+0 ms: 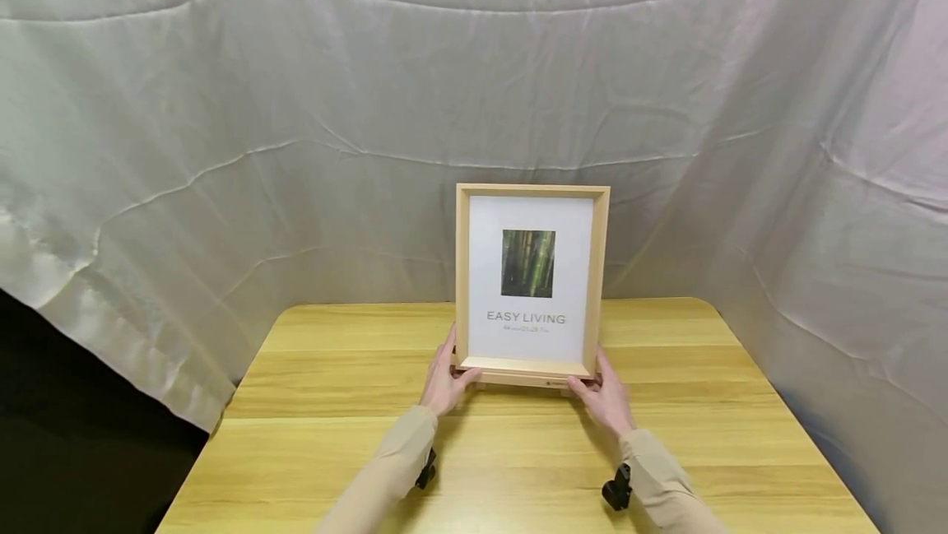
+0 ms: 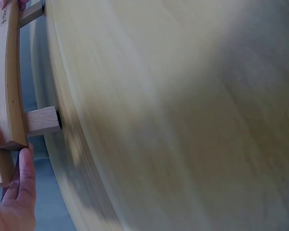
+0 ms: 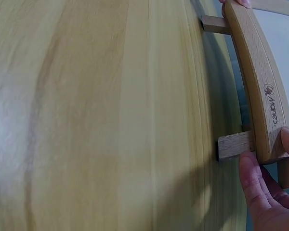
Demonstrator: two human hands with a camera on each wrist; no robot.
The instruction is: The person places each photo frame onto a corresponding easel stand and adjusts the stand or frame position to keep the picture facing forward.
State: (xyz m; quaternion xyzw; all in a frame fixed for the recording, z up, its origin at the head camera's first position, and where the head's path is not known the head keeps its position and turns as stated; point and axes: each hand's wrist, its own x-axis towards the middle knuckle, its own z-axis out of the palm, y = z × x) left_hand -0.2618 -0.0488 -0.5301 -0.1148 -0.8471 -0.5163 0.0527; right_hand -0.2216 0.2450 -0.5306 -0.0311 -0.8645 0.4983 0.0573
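Observation:
A picture frame (image 1: 529, 306) with a pale wood border, white mat and small bamboo picture stands upright, leaning slightly back, on a wooden tabletop easel (image 1: 518, 380). My left hand (image 1: 442, 383) grips the lower left corner, thumb in front and fingers round the side. At the lower right corner my right hand (image 1: 609, 400) holds on in the same way. In the right wrist view the easel's ledge (image 3: 255, 82) carries a printed logo, and fingers sit below its end beside a short foot (image 3: 235, 144). Another foot (image 2: 42, 120) shows in the left wrist view. The easel's back is hidden.
A wood-grain table (image 1: 333, 435) with rounded far corners lies beneath. Grey curtains (image 1: 370, 106) hang behind it and along both sides. A dark area (image 1: 74, 427) shows at the lower left. Small black devices sit at both wrists.

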